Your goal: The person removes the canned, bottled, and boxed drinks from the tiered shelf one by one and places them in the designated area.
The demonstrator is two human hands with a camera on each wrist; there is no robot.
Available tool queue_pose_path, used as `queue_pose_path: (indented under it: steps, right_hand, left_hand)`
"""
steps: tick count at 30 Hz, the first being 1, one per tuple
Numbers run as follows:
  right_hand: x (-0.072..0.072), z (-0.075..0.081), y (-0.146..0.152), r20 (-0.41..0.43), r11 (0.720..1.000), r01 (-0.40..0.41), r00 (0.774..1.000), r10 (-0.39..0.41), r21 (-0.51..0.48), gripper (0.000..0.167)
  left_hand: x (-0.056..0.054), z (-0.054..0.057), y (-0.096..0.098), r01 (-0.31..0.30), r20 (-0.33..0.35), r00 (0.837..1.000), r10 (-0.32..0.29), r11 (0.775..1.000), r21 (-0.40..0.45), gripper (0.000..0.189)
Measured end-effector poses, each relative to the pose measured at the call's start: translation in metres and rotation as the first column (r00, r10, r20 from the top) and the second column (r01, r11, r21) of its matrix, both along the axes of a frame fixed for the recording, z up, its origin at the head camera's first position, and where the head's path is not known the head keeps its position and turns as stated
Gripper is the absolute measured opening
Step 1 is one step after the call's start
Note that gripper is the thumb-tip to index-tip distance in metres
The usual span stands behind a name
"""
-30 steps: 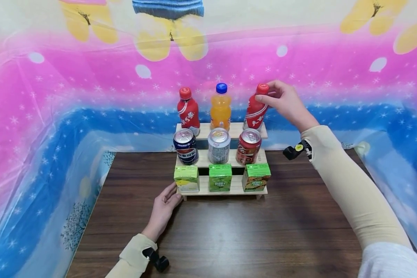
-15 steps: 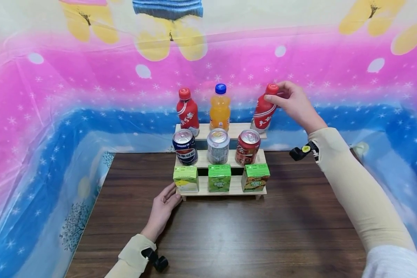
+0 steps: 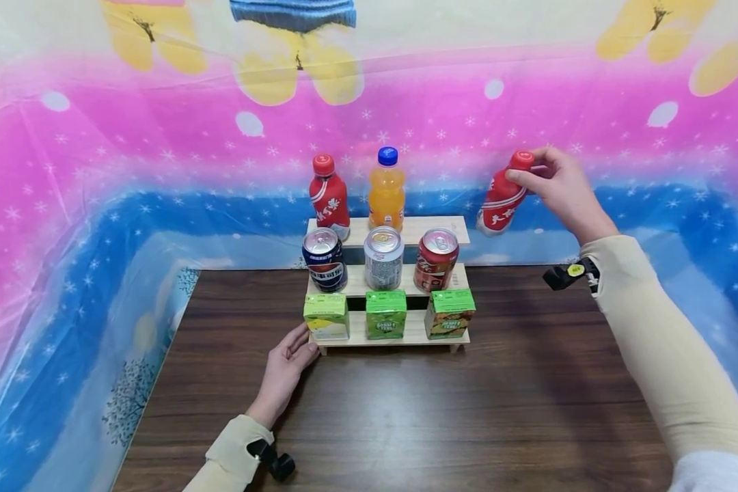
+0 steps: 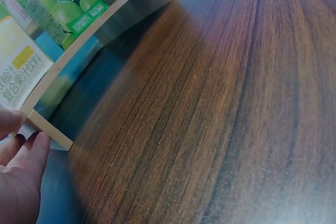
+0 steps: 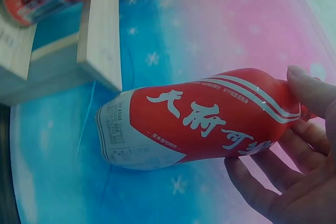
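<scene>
My right hand (image 3: 562, 188) grips a red-labelled cola bottle (image 3: 503, 198) near its neck. The bottle is tilted and hangs in the air to the right of the top tier. In the right wrist view, thumb and fingers close round the upper part of the bottle (image 5: 199, 119). My left hand (image 3: 283, 369) pinches the front left corner of the tiered wooden rack (image 3: 357, 340), with the thumb at the board's edge and fingers by the leg. Just above that hand stands a yellow-green juice box (image 3: 327, 318).
On the top tier are another red bottle (image 3: 330, 201) and an orange soda bottle (image 3: 387, 195). Below stand a dark blue can (image 3: 326, 263), a silver can (image 3: 384, 260) and a red can (image 3: 436, 261). Two green juice boxes share the lowest tier. A patterned cloth (image 3: 160, 225) hangs behind the table (image 3: 393, 417).
My right hand has lifted the cola bottle off the top tier's right end and carried it rightward. The left hand keeps its place on the rack.
</scene>
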State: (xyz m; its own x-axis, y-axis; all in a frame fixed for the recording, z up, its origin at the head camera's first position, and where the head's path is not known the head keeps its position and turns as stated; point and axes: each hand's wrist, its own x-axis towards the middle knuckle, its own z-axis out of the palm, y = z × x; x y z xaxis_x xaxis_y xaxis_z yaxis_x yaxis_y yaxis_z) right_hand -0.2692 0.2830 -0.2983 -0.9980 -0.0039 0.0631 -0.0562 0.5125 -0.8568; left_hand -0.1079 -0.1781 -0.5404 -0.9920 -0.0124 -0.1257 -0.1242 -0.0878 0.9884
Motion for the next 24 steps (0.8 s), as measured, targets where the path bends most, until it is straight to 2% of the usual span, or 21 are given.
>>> queue_pose_path:
  steps: [5,17,24]
  right_hand:
    - [0.003,-0.006,0.021,-0.005,0.999,0.034,0.999,-0.034,-0.007,0.062]
    - [0.015,-0.025,0.071,-0.009,0.992,0.112,0.994,-0.111,0.062,0.064]
    - [0.02,-0.038,0.096,-0.006,0.983,0.135,0.991,-0.135,0.126,0.074]
  left_hand:
    - [0.0,0.001,0.0,-0.001,0.012,1.0,0.001,1.0,0.003,0.055]
    - [0.0,0.0,-0.001,-0.002,-0.006,1.0,0.002,1.0,0.0,0.055]
    - [-0.001,-0.001,-0.002,0.007,0.018,1.0,-0.007,1.0,0.013,0.055]
